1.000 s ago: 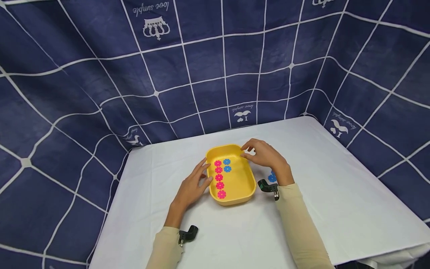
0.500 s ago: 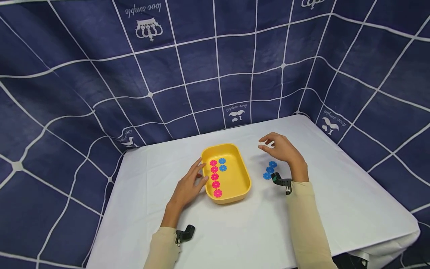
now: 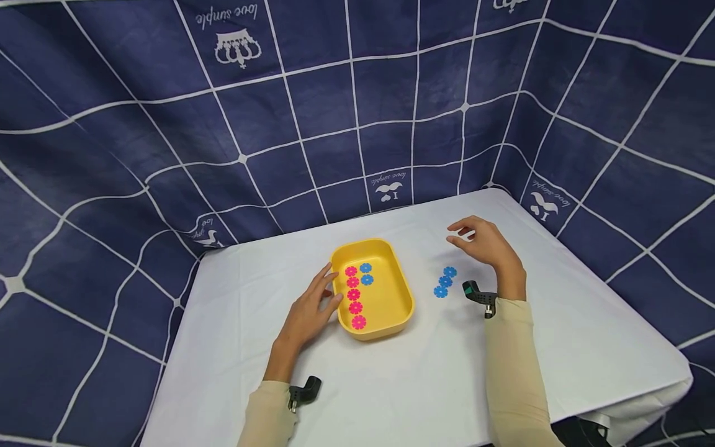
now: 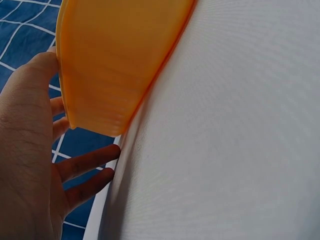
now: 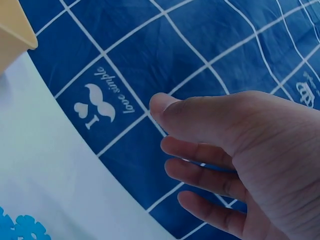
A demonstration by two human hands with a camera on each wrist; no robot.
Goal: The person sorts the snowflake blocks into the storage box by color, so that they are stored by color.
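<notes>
A yellow plastic tray with rounded corners stands on the table. Inside, several pink snowflake-shaped discs form a column along the left side, with two blue snowflake discs beside its far end. My left hand rests at the tray's left rim, fingers spread and loosely extended; in the left wrist view the thumb lies against the rim. Three more blue snowflake discs lie in a slanted row on the table, right of the tray. Beyond them hovers my right hand, fingers loosely bent, nothing between them.
A white cloth covers the table. Blue curtains with white grid lines hang behind it and along both sides. Each wrist carries a small black camera, such as the right wrist camera.
My right hand has moved from the tray's far right corner out to the right, beyond the loose blue discs, which now show fully. The left hand stays at the tray's left rim.
</notes>
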